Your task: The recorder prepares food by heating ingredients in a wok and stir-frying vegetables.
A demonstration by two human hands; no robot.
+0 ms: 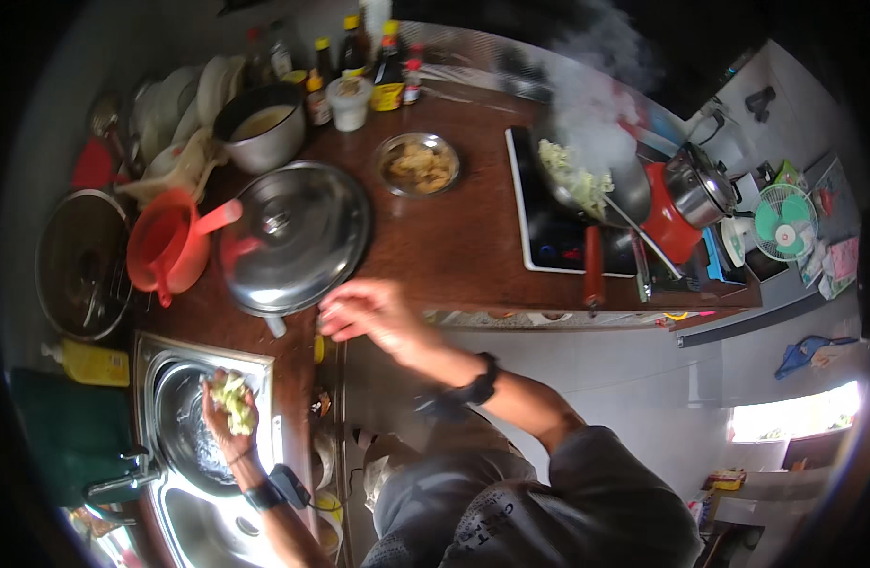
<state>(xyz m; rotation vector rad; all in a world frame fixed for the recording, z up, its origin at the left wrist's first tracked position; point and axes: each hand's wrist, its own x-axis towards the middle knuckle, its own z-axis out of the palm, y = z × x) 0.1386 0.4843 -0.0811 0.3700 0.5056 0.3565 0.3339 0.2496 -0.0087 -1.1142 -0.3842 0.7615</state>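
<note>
Pale green chopped vegetable pieces fill my left hand, palm up over a steel basin in the sink's upper bowl. Slightly blurred, my right hand is near the rim of a large steel lid; its fingers are curled, and whether it holds anything I cannot tell. Farther right, a steaming wok with similar green pieces and a metal spatula stands on a black induction cooktop. A steel bowl of browned food sits on the brown counter.
A red plastic colander, a glass lid and a grey pot crowd the counter's left side. Sauce bottles line the back. A lidded steel pot stands right of the wok. The faucet is beside the sink.
</note>
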